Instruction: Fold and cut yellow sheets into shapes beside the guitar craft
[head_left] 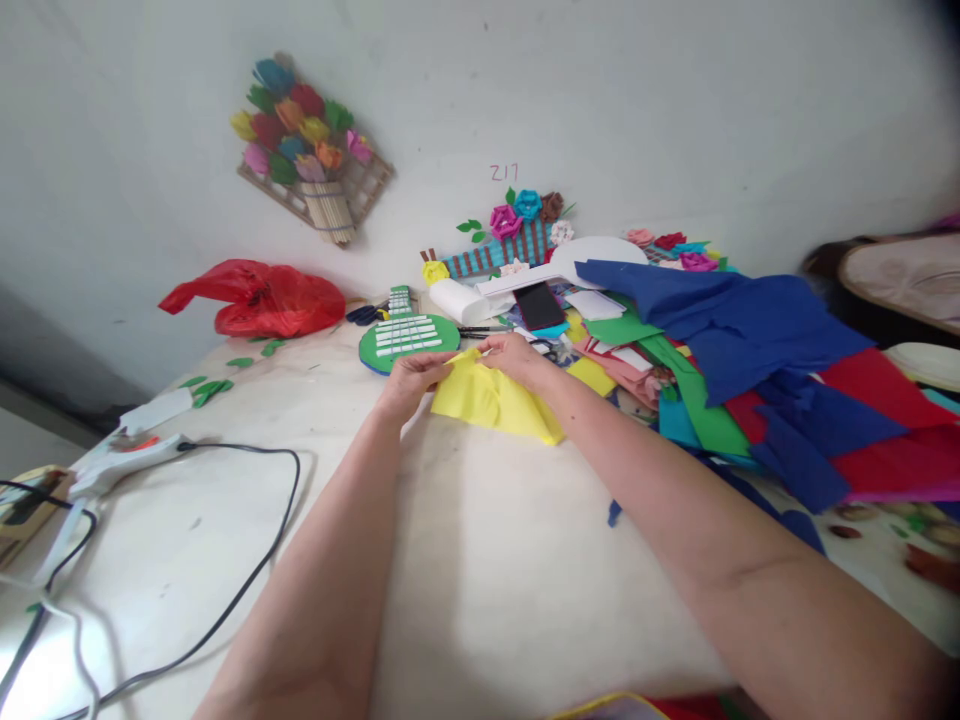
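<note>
A thin yellow sheet (487, 400), of fabric or crepe paper, is stretched between my two hands over the table. My left hand (415, 380) pinches its upper left corner. Close by, my right hand (514, 358) grips its top edge, fingers pressed together. The rest of the sheet hangs loosely toward me, its right end beside my right forearm. Just beyond my left hand lies a green oval piece (409, 338) with white rolled strips across it and a narrow neck. Behind my right hand sits a dark phone (538, 306).
A red plastic bag (270, 300) rests at the back left. At left lie a white glue gun (131, 465) and its looping black cord (289, 520). Blue fabric (765, 330) and coloured sheets are heaped at right. A flower decoration (304, 140) hangs on the wall.
</note>
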